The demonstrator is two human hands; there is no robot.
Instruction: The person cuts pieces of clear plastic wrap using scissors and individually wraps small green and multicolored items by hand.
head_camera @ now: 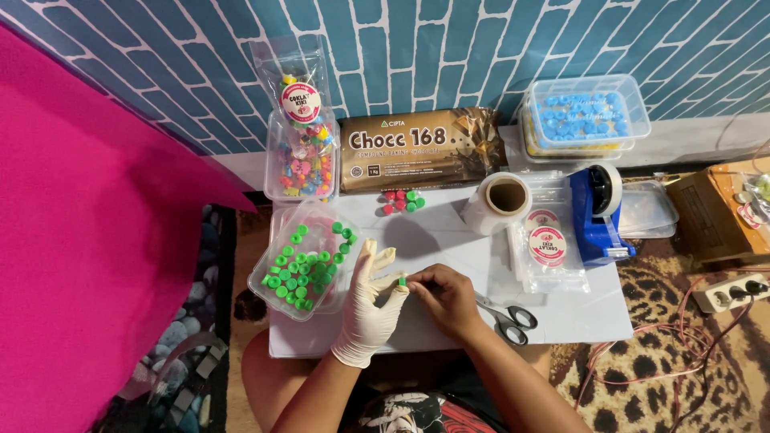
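- My left hand (370,301) wears a white glove; thumb and forefinger pinch a small green piece (403,281), the other fingers fanned up and loose.
- My right hand (446,295) is bare and curled, its fingertips closed on the same green piece from the other side, so both hands grip it between them.
- The piece sits right where the two sets of fingertips meet, above the white board (577,309). It is too small to tell its long axis; it looks short and stubby, standing roughly upright.
- Neither hand is nearer: both touch it.
- Just left of my gloved hand lies a clear tub (265,282) of green rings (301,269), near enough for the left hand, across the body for the right.
- Just right of my bare hand, by the wrist, lie scissors (507,317), handles toward me.
- Beyond my hands: a few red and green pieces (403,200), a roll of film (504,199), and a blue tape dispenser (597,212) further right.
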